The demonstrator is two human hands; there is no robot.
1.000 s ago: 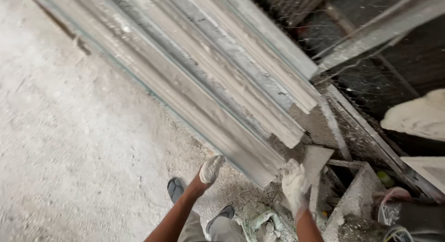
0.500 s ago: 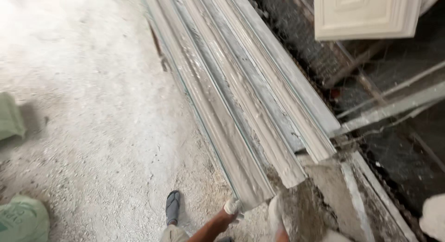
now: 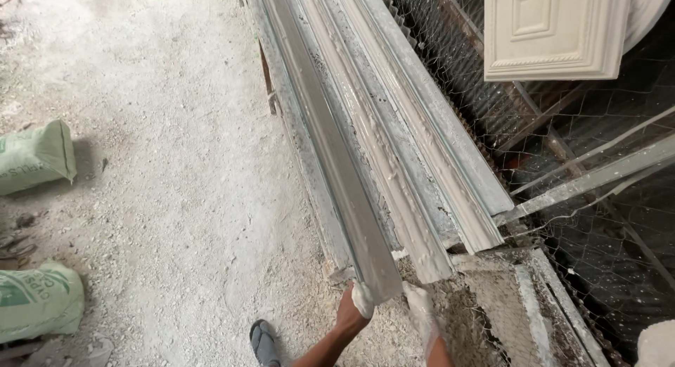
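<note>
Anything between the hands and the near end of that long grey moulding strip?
Nothing visible. The left hand already grips the near end of the long grey strip; the plaster-coated right hand sits just beside it, under the neighbouring moulding.

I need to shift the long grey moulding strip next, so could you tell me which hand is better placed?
Probably the left hand: it grips the near end of the grey moulding strip, while the right hand sits beside it.

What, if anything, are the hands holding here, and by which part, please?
Both the left hand and the right hand grip the near end of the long grey moulding strip.
</note>
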